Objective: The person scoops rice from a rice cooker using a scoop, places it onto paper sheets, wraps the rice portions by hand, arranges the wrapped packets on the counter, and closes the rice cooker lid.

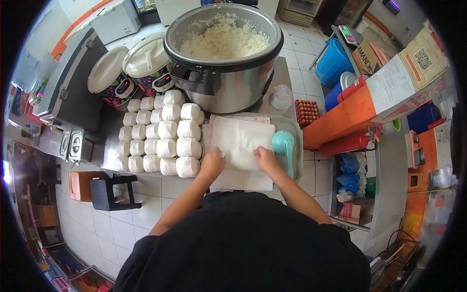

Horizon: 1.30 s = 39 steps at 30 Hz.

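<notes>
White paper sheets [241, 134] lie on a pale green tray [298, 165] in front of me. My left hand [212, 164] is closed on the left side of the top sheet, and my right hand [265, 159] pinches its right side. A turquoise scoop [283, 143] rests on the tray just right of the sheets. Beyond them stands a large open steel cooker [228, 90] holding white rice [226, 41]. Several rows of white paper-wrapped bundles [168, 130] stand to the left, some stacked.
Two lidded patterned pots [146, 56] and a dark grey box [73, 80] stand at the back left. A crumpled clear bag [280, 97] lies right of the cooker. Eggs [307, 113], an orange counter [348, 114] and a fire extinguisher [344, 145] are at the right.
</notes>
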Tool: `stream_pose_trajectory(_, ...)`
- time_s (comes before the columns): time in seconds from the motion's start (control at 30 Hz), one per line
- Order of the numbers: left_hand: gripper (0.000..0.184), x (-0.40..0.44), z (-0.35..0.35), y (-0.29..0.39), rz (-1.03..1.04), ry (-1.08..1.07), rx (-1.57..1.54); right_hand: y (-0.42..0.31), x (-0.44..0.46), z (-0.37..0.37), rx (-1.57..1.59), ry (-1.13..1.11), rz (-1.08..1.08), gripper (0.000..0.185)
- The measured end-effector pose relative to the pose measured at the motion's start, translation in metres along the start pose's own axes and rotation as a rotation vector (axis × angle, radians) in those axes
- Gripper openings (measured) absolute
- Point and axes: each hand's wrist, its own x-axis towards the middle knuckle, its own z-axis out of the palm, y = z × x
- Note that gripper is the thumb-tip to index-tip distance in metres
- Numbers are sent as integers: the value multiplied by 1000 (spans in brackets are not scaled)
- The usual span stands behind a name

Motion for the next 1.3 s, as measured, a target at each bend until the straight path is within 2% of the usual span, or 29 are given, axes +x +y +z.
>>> stream_pose_trajectory(0.1,24,-21,6,-11,68,-116,46,-15,-22,-10,59,-110,12,31)
stream_pose_trajectory(0.17,28,-21,-1,-7,22,-122,83,-19,-22,-11,-198,-138,14,26)
stream_pose_trajectory(0.2,33,-19,-10,1,-21,-126,121,-19,-16,-13,-198,-140,11,26)
stream_pose_trajectory(0.23,33,-15,-15,7,-25,-126,122,-20,-6,-16,-322,-75,-96,27)
stream_pose_trajectory(0.27,38,-9,-19,13,56,-82,182,-21,5,-18,-445,-8,-202,32)
stream_pose_trajectory(0.3,43,-1,-22,19,138,-36,241,-24,20,-21,-494,-39,-234,38)
stream_pose_trajectory(0.33,43,10,-22,25,136,-34,242,-28,37,-24,-543,-69,-266,44)
stream_pose_trajectory(0.37,48,23,-20,31,200,-60,270,-26,54,-21,-541,-70,-267,44)
stream_pose_trajectory(0.43,52,41,-9,28,261,-91,299,-20,81,-13,-729,-266,-201,51)
stream_pose_trajectory(0.47,48,49,0,22,344,2,380,-21,85,-13,-725,-271,-198,51)
stream_pose_trajectory(0.5,43,54,0,22,430,95,461,-31,87,-21,-785,-432,-205,47)
stream_pose_trajectory(0.53,43,59,-3,21,432,91,464,-39,86,-25,-841,-592,-213,42)
stream_pose_trajectory(0.57,32,64,-8,17,501,61,535,-34,84,-23,-835,-591,-209,42)
stream_pose_trajectory(0.6,21,66,-16,17,572,29,606,-24,83,-22,-623,-605,-216,34)
stream_pose_trajectory(0.63,21,62,-26,21,576,24,608,-23,79,-26,-415,-615,-222,27)
stream_pose_trajectory(0.67,13,57,-36,26,492,-140,442,-20,72,-33,-413,-615,-217,27)
stream_pose_trajectory(0.7,8,53,-45,31,404,-301,274,-33,56,-51,-200,-568,-158,21)
stream_pose_trajectory(0.73,8,43,-51,33,404,-303,271,-40,42,-63,9,-519,-99,17)
stream_pose_trajectory(0.8,5,11,-56,26,546,-235,64,-33,18,-65,25,-482,-178,14)
stream_pose_trajectory(0.87,4,-13,-46,10,588,-234,124,-24,-4,-61,42,-441,-256,12)
stream_pose_trajectory(0.97,4,-29,-22,-7,629,-216,129,13,-24,-27,-98,-330,-456,5)
stream_pose_trajectory(1.13,10,-29,-9,-14,660,-190,-26,-7,-40,-12,-122,-226,-443,10)
stream_pose_trajectory(1.3,15,-37,-12,-11,644,-233,1,-16,-51,-12,-192,-125,-540,16)
